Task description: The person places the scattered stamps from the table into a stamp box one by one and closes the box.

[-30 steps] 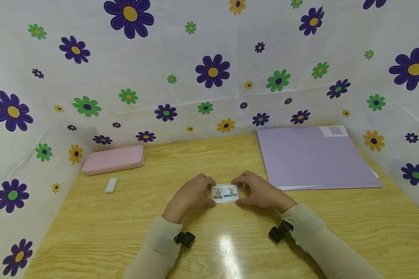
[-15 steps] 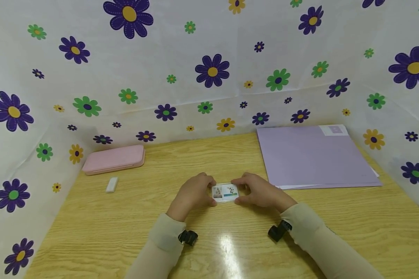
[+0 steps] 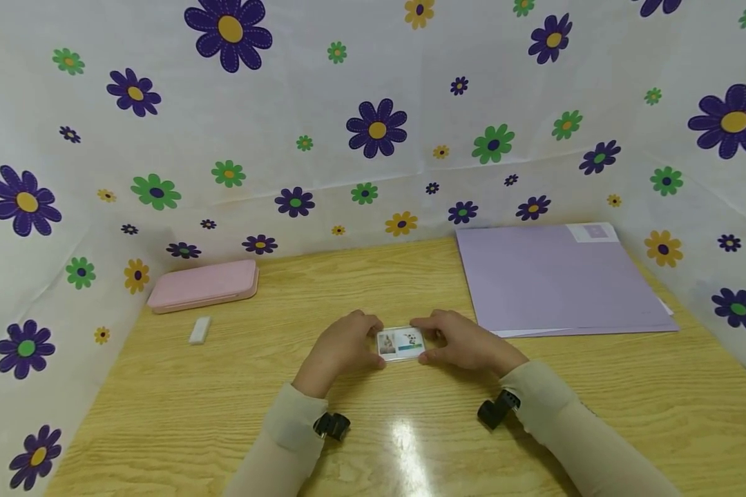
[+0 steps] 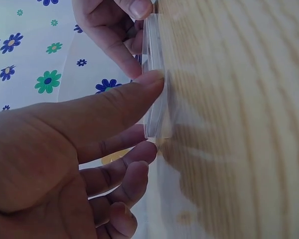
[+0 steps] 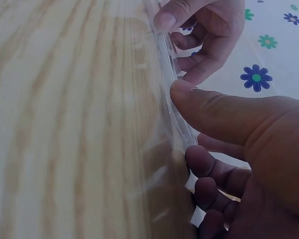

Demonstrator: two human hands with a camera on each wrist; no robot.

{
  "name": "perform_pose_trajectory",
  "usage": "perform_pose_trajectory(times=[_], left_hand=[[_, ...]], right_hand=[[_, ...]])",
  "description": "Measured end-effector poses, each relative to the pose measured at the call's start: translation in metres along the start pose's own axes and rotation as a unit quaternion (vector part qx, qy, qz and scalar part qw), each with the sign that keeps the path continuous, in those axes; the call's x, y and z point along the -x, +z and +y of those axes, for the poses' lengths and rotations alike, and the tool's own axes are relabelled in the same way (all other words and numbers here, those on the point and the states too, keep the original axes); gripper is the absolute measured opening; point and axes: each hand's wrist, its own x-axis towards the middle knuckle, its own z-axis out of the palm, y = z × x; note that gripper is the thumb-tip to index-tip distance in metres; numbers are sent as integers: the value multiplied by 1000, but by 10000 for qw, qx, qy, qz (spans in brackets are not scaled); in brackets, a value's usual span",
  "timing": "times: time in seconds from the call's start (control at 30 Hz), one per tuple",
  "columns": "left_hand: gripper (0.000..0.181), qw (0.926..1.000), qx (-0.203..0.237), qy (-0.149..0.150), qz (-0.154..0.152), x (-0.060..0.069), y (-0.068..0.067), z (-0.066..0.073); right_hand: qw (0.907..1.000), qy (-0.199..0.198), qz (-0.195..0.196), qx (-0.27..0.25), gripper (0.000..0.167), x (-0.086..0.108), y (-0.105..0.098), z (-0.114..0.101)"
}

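A small card in a clear plastic case [image 3: 400, 344] lies at the middle of the wooden table, printed with a photo on the left and a panda-like figure on the right. My left hand [image 3: 342, 345] pinches its left end between thumb and fingers. At the opposite end, my right hand [image 3: 466, 343] grips it the same way. Seen edge-on in the left wrist view, the case [image 4: 150, 117] is thick and transparent, close to the tabletop. The right wrist view shows the thumb [image 5: 209, 109] on the case's near edge; the printed face is hidden there.
A pink pencil case [image 3: 204, 285] sits at the back left, with a white eraser-like block [image 3: 199, 330] in front of it. Purple folders or sheets [image 3: 553, 283] lie at the back right. Flower-printed cloth [image 3: 323, 103] walls the table's back and sides.
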Motion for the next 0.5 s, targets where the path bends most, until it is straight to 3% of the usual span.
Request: perform_pose_trajectory(times=[0.23, 0.5], left_hand=[[64, 10000, 69, -1, 9, 4, -3, -2], [57, 9992, 357, -66, 170, 10, -6, -4]], right_hand=[[9988, 8, 53, -490, 57, 2, -2, 0], [9981, -138, 223, -557, 48, 2, -7, 1]])
